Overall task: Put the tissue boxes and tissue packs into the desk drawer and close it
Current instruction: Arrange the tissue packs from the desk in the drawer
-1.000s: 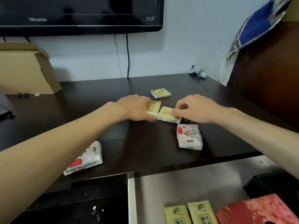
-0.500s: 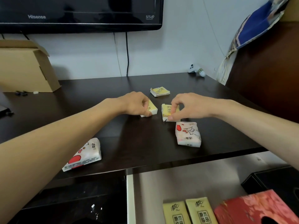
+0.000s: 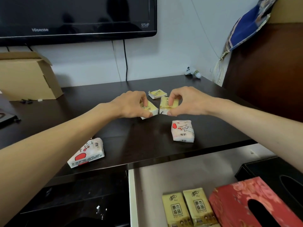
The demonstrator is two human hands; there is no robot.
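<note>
My left hand (image 3: 131,104) grips a small yellow tissue pack (image 3: 150,109), tilted just above the dark desk (image 3: 147,145). My right hand (image 3: 188,100) pinches a second yellow pack (image 3: 165,104), also lifted. A third yellow pack (image 3: 157,94) lies behind them. Two white-and-red tissue packs rest on the desk, one at front left (image 3: 86,153), one at front right (image 3: 182,131). Below the desk edge the open drawer (image 3: 164,177) holds two yellow packs (image 3: 188,208), a red tissue box (image 3: 242,205) and a black box (image 3: 275,174).
A cardboard box (image 3: 27,76) stands at the back left under a wall-mounted TV (image 3: 73,18). A small white item (image 3: 193,73) lies at the back right corner. A dark wooden cabinet (image 3: 265,71) bounds the right side.
Both hands have closed on the two yellow packs and raised them off the desk, pulling them slightly apart and tilting them.
</note>
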